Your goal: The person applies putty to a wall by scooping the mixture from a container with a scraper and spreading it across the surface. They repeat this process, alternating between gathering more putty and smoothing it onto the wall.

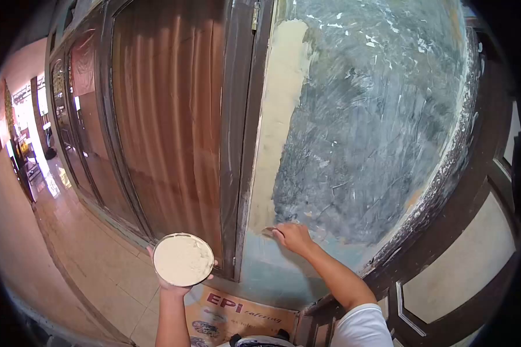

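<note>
My left hand [171, 284] holds up a round bowl [154, 263] from below, its fingers wrapped round the side. Thick cream-coloured putty [182, 257] fills it, rougher at the right. At the lower wall, my right hand [294, 236] is closed on a small flat putty knife [267, 231], mostly hidden by the fingers. The blade lies against the bottom of a tall strip of cream putty [278, 115], which runs along the wall's left edge beside the wooden frame. To its right the wall [364, 127] is grey, scraped and patchy.
A dark-framed window [168, 115] with a brown curtain behind it stands left of the wall. A dark panelled wooden door [463, 260] is at the right. An orange printed banner [243, 318] lies low in front of me. Tiled floor [92, 243] stretches away at left.
</note>
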`<state>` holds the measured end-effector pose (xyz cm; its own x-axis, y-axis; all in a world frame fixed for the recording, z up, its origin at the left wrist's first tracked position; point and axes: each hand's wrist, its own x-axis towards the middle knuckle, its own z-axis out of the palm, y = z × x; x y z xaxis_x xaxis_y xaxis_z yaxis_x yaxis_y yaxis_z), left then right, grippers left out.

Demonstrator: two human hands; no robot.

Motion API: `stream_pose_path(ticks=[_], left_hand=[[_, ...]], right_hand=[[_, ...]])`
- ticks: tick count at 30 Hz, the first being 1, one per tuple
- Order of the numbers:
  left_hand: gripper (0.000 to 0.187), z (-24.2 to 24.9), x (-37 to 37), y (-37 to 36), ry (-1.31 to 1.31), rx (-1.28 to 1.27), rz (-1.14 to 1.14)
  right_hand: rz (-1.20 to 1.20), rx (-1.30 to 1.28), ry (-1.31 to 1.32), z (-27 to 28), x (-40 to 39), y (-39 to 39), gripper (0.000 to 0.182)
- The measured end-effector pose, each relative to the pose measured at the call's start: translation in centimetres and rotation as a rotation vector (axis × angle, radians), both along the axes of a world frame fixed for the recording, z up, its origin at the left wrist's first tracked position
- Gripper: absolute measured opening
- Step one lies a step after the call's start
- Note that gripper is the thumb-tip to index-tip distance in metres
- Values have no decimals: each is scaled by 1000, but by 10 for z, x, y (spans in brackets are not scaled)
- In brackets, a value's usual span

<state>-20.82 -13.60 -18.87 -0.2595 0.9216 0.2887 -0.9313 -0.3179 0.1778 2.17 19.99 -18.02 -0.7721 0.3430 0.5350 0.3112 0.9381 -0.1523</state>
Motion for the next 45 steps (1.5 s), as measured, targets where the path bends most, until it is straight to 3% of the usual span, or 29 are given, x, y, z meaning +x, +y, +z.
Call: stream_pose_path(ticks=[2,4,7,9,11,14,16,19,22,23,25,26,28,31,34,35,37,38,40,41,42,43,45], left_hand=[[117,-2,0,-2,2,-9,9],[116,-1,-2,-2,23,-28,22],[116,-1,-2,-3,38,-42,47],[115,-1,-1,-3,57,-66,62],[116,-7,-2,-2,65,-41,66],[116,-2,0,-1,37,-14,29],[112,1,0,-2,45,-43,84],[107,8,0,-4,60,-98,164],[106,6,-1,-5,87,-118,221],[106,5,0,-6,83,-118,220],[106,6,0,-6,61,-74,178],[107,8,-1,-7,75,-61,149],[107,7,-1,-10,71,-68,158],[106,7,0,-11,39,-79,158],[112,3,-2,-11,45,-22,130],[112,3,-2,-12,41,-26,122],[109,4,1,-14,32,-26,114],[107,-1,-3,-13,67,-27,115],[105,14,2,-19,90,-66,147],[103,19,5,-17,92,-77,180],[102,19,5,-19,57,-51,155],[102,18,6,-20,55,-51,156],[101,19,7,-24,62,-22,146]], right_hand=[[-221,26,-65,25,-10,9,24],[-122,-29,420,96,-4,-6,22],[-129,-98,559,120,7,-19,22],[-70,-70,502,49,1,-3,22],[-44,3,36,-3,-4,-1,20],[-248,67,-92,42,-9,-4,22],[-233,-40,397,100,-2,-6,22],[-98,-109,592,116,8,-9,19],[-33,-36,161,24,-3,-7,19],[-34,-36,156,11,-5,0,19],[-156,-32,-181,12,-13,-1,18],[-161,101,68,25,-10,11,18],[-189,31,505,100,-7,3,22],[-103,-36,747,140,6,-3,19],[67,103,401,61,-5,-1,16],[59,100,397,30,-6,-1,16],[-21,129,-283,4,-4,-14,15],[-20,124,-282,6,-3,0,15],[-220,81,-2,77,-6,0,19],[-222,81,-2,98,-2,-2,19],[-171,51,285,116,2,-5,22],[-114,20,571,123,5,-6,25],[-69,41,499,89,2,-1,26]])
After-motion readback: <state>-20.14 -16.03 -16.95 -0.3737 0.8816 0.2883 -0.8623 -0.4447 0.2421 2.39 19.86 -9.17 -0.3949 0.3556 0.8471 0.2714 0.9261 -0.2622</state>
